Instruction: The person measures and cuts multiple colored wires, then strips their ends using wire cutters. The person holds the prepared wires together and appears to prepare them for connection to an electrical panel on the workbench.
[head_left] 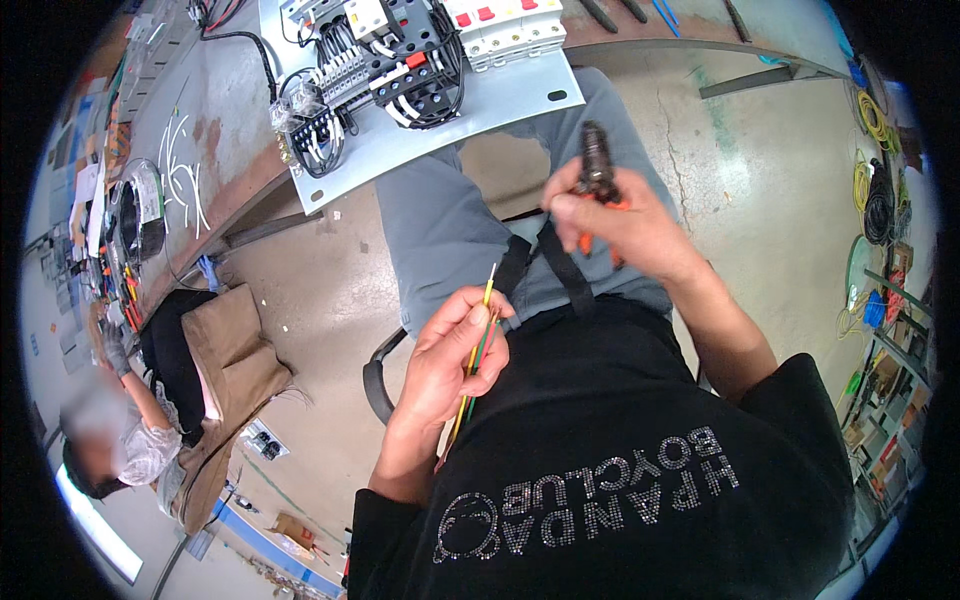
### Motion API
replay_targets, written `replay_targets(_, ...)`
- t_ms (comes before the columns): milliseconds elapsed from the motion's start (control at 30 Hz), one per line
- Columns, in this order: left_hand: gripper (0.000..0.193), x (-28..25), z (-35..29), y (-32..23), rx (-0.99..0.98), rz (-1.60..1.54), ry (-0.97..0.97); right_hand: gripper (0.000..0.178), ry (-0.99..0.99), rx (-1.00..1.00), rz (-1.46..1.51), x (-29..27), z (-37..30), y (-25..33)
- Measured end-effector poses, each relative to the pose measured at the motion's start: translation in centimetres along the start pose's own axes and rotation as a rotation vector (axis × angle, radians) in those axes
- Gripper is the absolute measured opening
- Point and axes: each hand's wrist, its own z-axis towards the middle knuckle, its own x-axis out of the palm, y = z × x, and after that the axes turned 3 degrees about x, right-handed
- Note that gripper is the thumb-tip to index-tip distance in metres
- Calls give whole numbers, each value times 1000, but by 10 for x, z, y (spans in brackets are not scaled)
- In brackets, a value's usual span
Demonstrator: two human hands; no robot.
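Note:
My left hand (460, 345) is closed around a few thin wires (472, 375), yellow, green and reddish, just above my lap. The yellow one sticks up past my fingertips, and its tip looks bare. Over my right thigh, my right hand (615, 210) grips pliers (597, 165) with orange handles and dark jaws that point away from me. Their exact kind is hard to make out. The jaws are apart from the wires. Beyond my knees, a metal mounting plate (500, 110) carries breakers, terminal blocks and black wiring; neither hand touches it.
The plate overhangs the near edge of a worn workbench (240, 150). White wire offcuts (180, 180) and a black coil (135, 215) lie on its left part. A co-worker (140, 430) sits at the left. Cable coils (875, 200) and a cluttered shelf (885, 330) stand at the right.

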Motion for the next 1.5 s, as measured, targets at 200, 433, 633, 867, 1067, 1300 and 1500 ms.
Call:
replay_targets(200,30,6,-1,0,-11,-6,-97,32,220,-168,-9,36,13,-13)
replay_targets(433,26,-10,13,13,32,-94,-192,46,248,-400,-410,62,2,-19)
replay_targets(633,51,-10,18,12,94,-125,-147,44,293,-162,-273,64,9,-25)
replay_targets(867,56,-6,22,7,118,-22,-117,17,404,52,17,58,21,-26)
replay_targets(1067,39,-19,-1,15,-67,124,-29,11,287,47,30,40,23,-12)
replay_targets(1300,31,7,-4,-6,-25,348,79,15,224,-17,24,4,7,10)
replay_targets(1500,33,36,-10,-89,250,1402,183,32,239,-147,384,-29,-11,15)
